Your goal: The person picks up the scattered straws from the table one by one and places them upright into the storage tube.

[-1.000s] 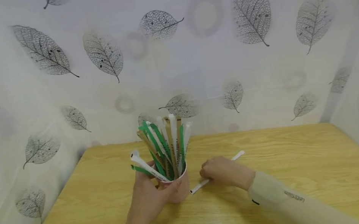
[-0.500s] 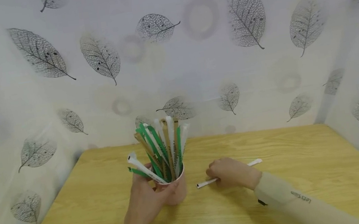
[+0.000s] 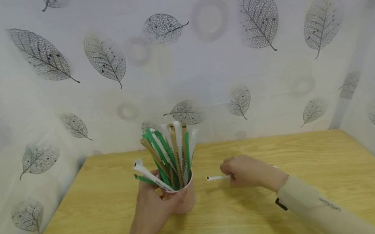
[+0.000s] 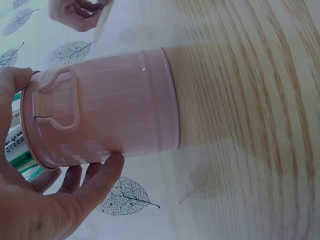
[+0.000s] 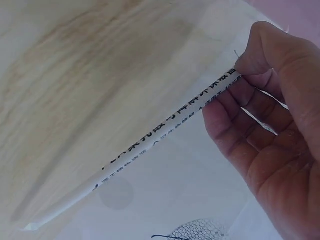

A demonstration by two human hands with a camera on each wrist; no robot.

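Observation:
My left hand [image 3: 148, 208] grips a pink bucket [image 3: 187, 199] near its rim, thumb on the near side and fingers on the far left. The left wrist view shows the bucket's side [image 4: 120, 110] with a small wire handle; its base is on the wooden table. Green, brown and white paper-wrapped straws [image 3: 169, 155] stand crowded in it, and two lean out to the left. To the right of the bucket, my right hand [image 3: 249, 172] pinches a white paper-wrapped straw [image 5: 150, 137] printed with dark characters. In the right wrist view, its shadow lies apart from it on the table.
The wooden table [image 3: 305, 164] reaches back to a pale curtain [image 3: 202, 67] with a leaf print, which also hangs along both sides. A bright light reflection shows at the table's front.
My right hand has moved a little right and lifted the straw off the table, turning it from slanted to nearly level across the view. The left hand keeps its hold on the bucket.

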